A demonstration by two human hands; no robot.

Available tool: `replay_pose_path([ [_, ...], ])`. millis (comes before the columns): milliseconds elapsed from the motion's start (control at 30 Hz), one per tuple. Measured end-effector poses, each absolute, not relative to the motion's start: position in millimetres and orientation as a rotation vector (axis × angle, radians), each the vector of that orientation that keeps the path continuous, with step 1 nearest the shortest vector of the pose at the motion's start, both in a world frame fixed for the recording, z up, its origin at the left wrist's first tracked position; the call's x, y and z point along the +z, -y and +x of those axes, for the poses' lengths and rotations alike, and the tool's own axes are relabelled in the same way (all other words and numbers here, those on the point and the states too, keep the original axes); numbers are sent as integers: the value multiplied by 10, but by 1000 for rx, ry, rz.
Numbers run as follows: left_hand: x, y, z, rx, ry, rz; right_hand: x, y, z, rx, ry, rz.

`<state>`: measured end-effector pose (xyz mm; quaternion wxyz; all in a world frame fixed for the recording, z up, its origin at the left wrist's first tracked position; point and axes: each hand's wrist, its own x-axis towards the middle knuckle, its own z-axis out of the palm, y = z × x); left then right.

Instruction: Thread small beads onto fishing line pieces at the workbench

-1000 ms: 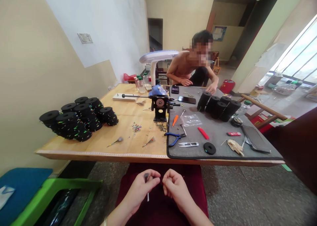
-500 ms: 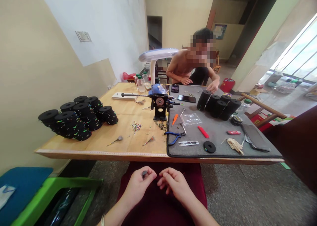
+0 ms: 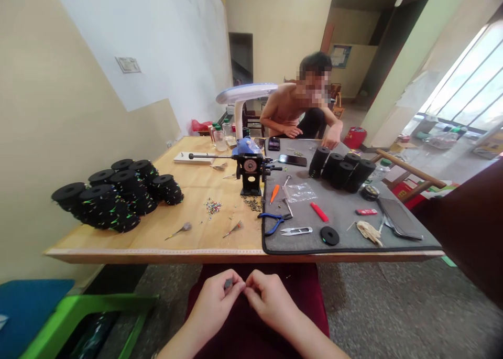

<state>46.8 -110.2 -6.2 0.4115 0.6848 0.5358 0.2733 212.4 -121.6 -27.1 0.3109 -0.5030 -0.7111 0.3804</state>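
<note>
Both my hands are held together over my lap, below the front edge of the wooden table (image 3: 157, 243). My left hand (image 3: 216, 300) pinches a small dark grey piece (image 3: 228, 283) between thumb and fingers. My right hand (image 3: 267, 297) is closed, its fingertips meeting the left hand's at the middle; what it pinches is too small to make out. Dark red cloth (image 3: 251, 333) covers my lap beneath them.
Stacks of black spools (image 3: 113, 194) sit at the table's left. A small winder (image 3: 250, 169), blue pliers (image 3: 273, 221), snips (image 3: 296, 230), a black disc (image 3: 329, 236) and more black rolls (image 3: 343, 169) lie around a grey mat (image 3: 346, 212). Another person leans over the far end. A green stool (image 3: 78, 317) stands at my left.
My hands have come closer until their fingertips touch. The white thread end seen below my left hand a second ago no longer shows. The view has shifted slightly.
</note>
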Motion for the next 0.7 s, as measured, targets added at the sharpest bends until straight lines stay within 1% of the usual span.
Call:
replay_pose_path([
  [133, -100, 1116, 395, 595, -1373, 1796, -377, 1308, 2080, 757, 2063, -1368],
  [267, -80, 1061, 269, 549, -1425, 1860, -434, 1344, 2067, 753, 2037, -1394],
  [433, 11, 794, 17, 556, -1671, 2029, -451, 1332, 2109, 989, 1723, -1402],
  [567, 65, 487, -120, 421, -1934, 2172, -505, 1286, 2127, 1305, 1357, -1360],
  [700, 86, 223, -114, 347, -2041, 2287, -548, 1215, 2139, 1496, 1231, -1296],
])
